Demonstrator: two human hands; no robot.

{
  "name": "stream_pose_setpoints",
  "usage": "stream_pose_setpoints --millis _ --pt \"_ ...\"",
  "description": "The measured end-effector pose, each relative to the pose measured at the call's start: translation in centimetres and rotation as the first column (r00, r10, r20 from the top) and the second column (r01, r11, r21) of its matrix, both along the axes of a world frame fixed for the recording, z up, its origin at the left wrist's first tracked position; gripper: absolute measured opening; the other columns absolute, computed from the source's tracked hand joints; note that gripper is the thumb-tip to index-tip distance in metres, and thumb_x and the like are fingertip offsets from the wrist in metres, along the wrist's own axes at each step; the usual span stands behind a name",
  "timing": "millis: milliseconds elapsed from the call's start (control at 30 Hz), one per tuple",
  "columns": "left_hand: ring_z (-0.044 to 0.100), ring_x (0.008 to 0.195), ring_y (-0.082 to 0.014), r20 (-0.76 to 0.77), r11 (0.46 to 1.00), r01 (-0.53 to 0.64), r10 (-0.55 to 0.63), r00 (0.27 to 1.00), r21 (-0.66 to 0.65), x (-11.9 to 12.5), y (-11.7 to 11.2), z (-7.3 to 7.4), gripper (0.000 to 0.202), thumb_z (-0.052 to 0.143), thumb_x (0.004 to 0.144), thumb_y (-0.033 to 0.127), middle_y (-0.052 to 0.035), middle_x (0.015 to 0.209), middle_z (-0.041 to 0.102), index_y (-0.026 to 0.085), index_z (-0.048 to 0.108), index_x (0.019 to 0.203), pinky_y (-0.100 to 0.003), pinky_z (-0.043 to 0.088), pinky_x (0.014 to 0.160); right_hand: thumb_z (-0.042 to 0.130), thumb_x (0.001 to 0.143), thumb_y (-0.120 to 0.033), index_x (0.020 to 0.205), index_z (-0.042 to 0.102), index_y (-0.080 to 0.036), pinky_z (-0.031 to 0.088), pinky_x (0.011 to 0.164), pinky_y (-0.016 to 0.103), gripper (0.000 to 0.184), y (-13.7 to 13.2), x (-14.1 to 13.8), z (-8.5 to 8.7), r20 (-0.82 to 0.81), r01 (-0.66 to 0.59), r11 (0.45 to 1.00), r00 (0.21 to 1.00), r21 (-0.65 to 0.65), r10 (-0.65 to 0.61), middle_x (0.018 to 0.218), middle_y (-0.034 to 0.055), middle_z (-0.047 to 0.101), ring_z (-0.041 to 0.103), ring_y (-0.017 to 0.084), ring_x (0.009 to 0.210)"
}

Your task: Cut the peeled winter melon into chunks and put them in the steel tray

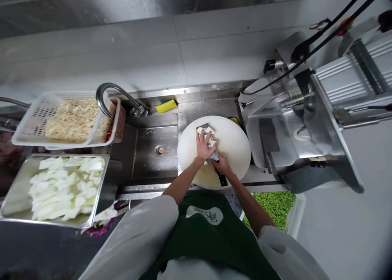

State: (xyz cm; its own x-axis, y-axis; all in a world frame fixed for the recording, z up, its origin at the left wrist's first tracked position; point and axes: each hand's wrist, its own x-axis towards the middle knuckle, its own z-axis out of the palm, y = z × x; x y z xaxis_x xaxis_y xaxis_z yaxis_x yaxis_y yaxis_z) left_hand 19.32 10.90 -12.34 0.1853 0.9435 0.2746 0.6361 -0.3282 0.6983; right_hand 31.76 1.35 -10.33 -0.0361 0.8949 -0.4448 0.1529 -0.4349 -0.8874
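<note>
On the round white cutting board [237, 143] my right hand [222, 166] is closed round the handle of a kitchen knife [223, 179]. Its dark handle points toward my body, and the blade runs away from me under my left hand. My left hand [203, 147] lies spread over white cut pieces [209, 130] at the blade, its fingers apart. Some of the pieces show beyond and between the fingertips. Their kind is hard to make out, and part of the blade is hidden by the hand and the pieces.
A steel sink [156, 165] with a curved faucet [105, 93] lies left of the board, a yellow sponge [166, 106] behind it. Further left are a steel pan [105, 165] of pale slices and a white basket [33, 118] of sprouts. A slicing machine [330, 125] stands right; chopped greens [272, 206] sit below.
</note>
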Motion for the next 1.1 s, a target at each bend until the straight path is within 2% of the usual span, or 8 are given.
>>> stream_pose_setpoints --millis 233,500,633,767,833,933,1033,1100 --pt "0.008 0.160 -0.0344 -0.035 0.994 -0.106 0.106 0.994 -0.007 -7.0 -1.3 3.8 0.063 0.061 0.094 0.050 -0.0094 0.170 0.021 0.025 0.050 0.151 -0.056 0.019 0.128 0.062 0.083 -0.042 0.082 0.051 -0.024 0.043 0.039 0.023 0.021 0.3 -5.6 2.1 0.036 -0.123 0.992 0.992 0.017 0.122 0.046 -0.0076 0.053 0.053 0.014 0.038" --pt "0.007 0.159 -0.0375 -0.146 0.902 -0.425 0.431 0.890 0.073 -28.5 -7.1 11.1 0.077 0.065 0.090 0.058 -0.0068 0.172 0.014 0.028 0.041 0.157 -0.058 0.019 0.128 0.061 0.087 -0.031 0.082 0.047 -0.025 0.037 0.036 0.020 0.016 1.1 -24.6 8.9 -0.039 -0.537 0.839 0.840 0.086 0.541 0.047 -0.0084 0.056 0.055 0.014 0.036" --pt "0.015 0.158 -0.0351 -0.168 0.749 -0.643 0.663 0.730 0.158 -40.4 -11.0 12.9 0.066 0.064 0.092 0.056 -0.0080 0.169 0.024 0.027 0.053 0.149 -0.056 0.019 0.128 0.062 0.085 -0.022 0.079 0.046 -0.024 0.036 0.038 0.019 0.017 1.0 -36.6 12.1 -0.011 -0.728 0.674 0.678 0.128 0.735 0.044 -0.0088 0.054 0.055 0.013 0.036" --pt "0.035 0.151 -0.0307 -0.060 0.528 -0.839 0.849 0.525 0.132 -51.1 -12.4 11.9 0.058 0.059 0.096 0.052 -0.0152 0.157 0.043 0.021 0.058 0.145 -0.051 0.025 0.127 0.058 0.085 -0.019 0.075 0.049 -0.022 0.036 0.043 0.019 0.014 -0.5 -44.8 14.0 0.120 -0.839 0.519 0.539 0.162 0.834 0.048 -0.0068 0.055 0.056 0.012 0.040" --pt "0.040 0.147 -0.0312 -0.021 0.450 -0.891 0.893 0.450 0.055 -55.5 -12.2 11.2 0.055 0.056 0.098 0.050 -0.0185 0.152 0.048 0.016 0.059 0.141 -0.051 0.030 0.124 0.055 0.087 -0.020 0.075 0.050 -0.022 0.036 0.047 0.020 0.013 -1.5 -45.0 14.1 0.237 -0.845 0.501 0.534 0.186 0.812 0.050 -0.0058 0.056 0.056 0.012 0.043" --pt "0.045 0.142 -0.0309 0.024 0.373 -0.928 0.928 0.373 0.020 -59.2 -11.9 10.4 0.047 0.055 0.099 0.044 -0.0208 0.143 0.055 0.011 0.061 0.132 -0.051 0.032 0.122 0.054 0.090 -0.026 0.076 0.054 -0.022 0.036 0.052 0.022 0.014 -2.9 -39.7 13.4 0.466 -0.796 0.548 0.599 0.258 0.651 0.058 -0.0020 0.060 0.058 0.014 0.052" --pt "0.049 0.135 -0.0257 0.176 0.297 -0.941 0.929 0.324 0.163 -58.6 -12.3 9.6 0.034 0.051 0.101 0.036 -0.0175 0.133 0.059 0.013 0.060 0.124 -0.046 0.034 0.121 0.050 0.094 -0.033 0.084 0.059 -0.021 0.037 0.059 0.025 0.018 -4.5 -30.6 13.5 0.742 -0.732 0.611 0.582 0.299 0.334 0.068 0.0031 0.066 0.062 0.018 0.063" --pt "0.055 0.124 -0.0225 0.244 0.372 -0.903 0.875 0.418 0.215 -56.0 -12.6 8.6 0.028 0.045 0.103 0.033 -0.0138 0.123 0.062 0.014 0.060 0.117 -0.042 0.040 0.114 0.049 0.094 -0.033 0.094 0.062 -0.019 0.039 0.062 0.027 0.019 -5.3 -24.6 14.1 0.875 -0.690 0.679 0.461 0.250 0.146 0.077 0.0064 0.069 0.065 0.020 0.069"
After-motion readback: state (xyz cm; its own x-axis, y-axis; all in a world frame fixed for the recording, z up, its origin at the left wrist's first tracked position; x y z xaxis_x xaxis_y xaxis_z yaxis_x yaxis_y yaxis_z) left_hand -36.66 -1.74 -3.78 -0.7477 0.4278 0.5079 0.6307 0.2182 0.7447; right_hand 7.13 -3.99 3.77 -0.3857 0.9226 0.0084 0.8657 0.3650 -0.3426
